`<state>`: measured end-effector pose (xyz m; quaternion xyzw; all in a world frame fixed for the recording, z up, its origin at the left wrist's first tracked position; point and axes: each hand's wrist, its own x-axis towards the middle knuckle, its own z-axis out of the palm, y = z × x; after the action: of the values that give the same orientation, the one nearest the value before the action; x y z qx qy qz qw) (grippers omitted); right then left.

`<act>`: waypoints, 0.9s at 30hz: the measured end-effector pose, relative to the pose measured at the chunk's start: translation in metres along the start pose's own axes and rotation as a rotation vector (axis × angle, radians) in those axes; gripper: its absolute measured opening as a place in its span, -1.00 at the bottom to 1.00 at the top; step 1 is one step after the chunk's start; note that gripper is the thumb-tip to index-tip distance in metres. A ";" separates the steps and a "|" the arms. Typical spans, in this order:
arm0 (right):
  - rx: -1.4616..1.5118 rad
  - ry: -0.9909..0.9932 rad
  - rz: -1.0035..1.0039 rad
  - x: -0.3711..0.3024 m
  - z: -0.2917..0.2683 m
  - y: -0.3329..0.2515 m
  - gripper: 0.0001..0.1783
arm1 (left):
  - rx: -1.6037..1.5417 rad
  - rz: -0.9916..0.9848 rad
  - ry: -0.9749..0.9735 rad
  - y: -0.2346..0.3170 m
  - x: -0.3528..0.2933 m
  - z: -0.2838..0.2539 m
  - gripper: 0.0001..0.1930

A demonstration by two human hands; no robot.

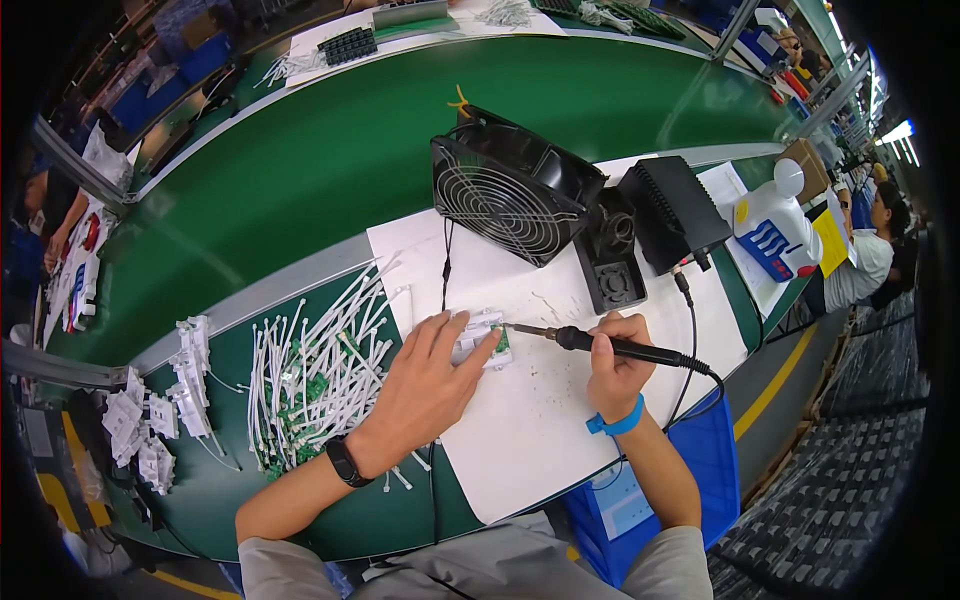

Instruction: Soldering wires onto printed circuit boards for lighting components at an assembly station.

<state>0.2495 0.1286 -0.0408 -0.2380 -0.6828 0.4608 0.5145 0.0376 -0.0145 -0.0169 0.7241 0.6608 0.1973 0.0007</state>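
Observation:
My right hand is closed round the black handle of a soldering iron, whose metal tip points left. The tip meets a small green circuit board in a white plastic housing on the white sheet. My left hand lies over the housing with its fingers outstretched and spread, one fingertip at the board. It steadies the housing from above without wrapping round it. Part of the housing is hidden under that hand. Left of it lies a pile of white cables with small green boards among them.
Behind the sheet stand a black fan, a soldering iron stand and a black power unit. A white bottle is at right. White plastic housings lie far left. A blue bin sits below the bench edge.

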 end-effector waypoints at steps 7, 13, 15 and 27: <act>-0.057 -0.073 -0.111 0.000 -0.002 0.001 -0.84 | 0.009 -0.001 0.000 0.000 0.000 0.000 -0.46; -0.073 -0.064 -0.133 0.001 -0.001 0.001 -0.84 | 0.010 -0.006 -0.002 0.001 0.000 0.000 -0.46; -0.079 -0.051 -0.148 0.001 -0.001 0.000 -0.84 | 0.008 -0.007 -0.002 0.001 0.000 0.000 -0.46; -0.110 -0.051 -0.136 -0.002 0.000 0.000 -0.84 | 0.046 -0.004 -0.018 0.000 -0.003 0.001 -0.44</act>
<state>0.2500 0.1269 -0.0422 -0.2072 -0.7345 0.3924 0.5134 0.0379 -0.0168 -0.0185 0.7243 0.6667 0.1757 -0.0097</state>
